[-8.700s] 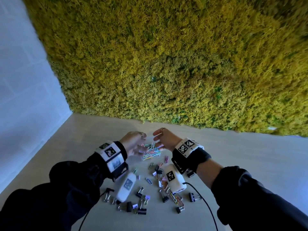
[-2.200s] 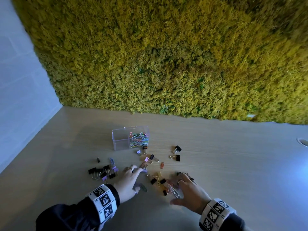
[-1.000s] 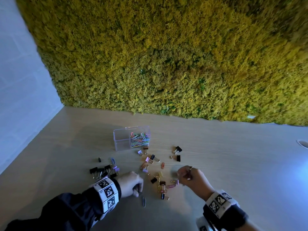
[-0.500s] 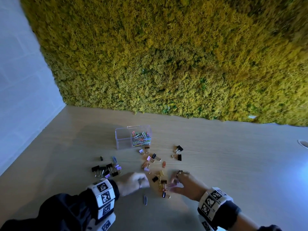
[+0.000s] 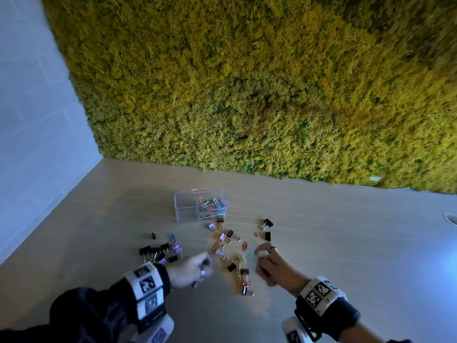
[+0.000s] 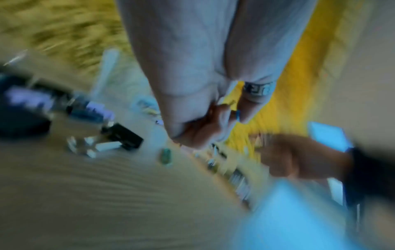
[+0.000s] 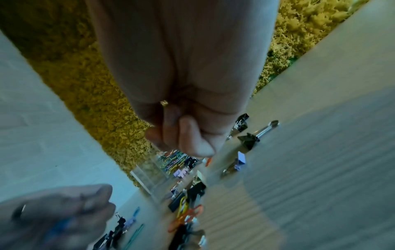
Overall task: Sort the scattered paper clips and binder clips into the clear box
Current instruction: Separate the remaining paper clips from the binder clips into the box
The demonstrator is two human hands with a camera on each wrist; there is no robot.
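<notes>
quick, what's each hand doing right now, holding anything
Left hand: fingers curled, pinching something small and blue, probably a paper clip.
Right hand: fingers curled; whether it holds anything cannot be told.

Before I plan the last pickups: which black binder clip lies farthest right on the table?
The black binder clip right of the clear box, the farther of a pair. Its partner sits just nearer, above the right hand.

The left wrist view is smeared by motion blur: the binder clips (image 6: 121, 137) on the table (image 6: 85, 194) show only as dark and pale blotches. The left hand (image 5: 190, 269) is curled, and whatever its fingers (image 6: 198, 133) may enclose is hidden. The right hand (image 5: 270, 264) is likewise closed on itself, its contents unseen in the right wrist view. Both forearms run off the bottom edge of the head view.
</notes>
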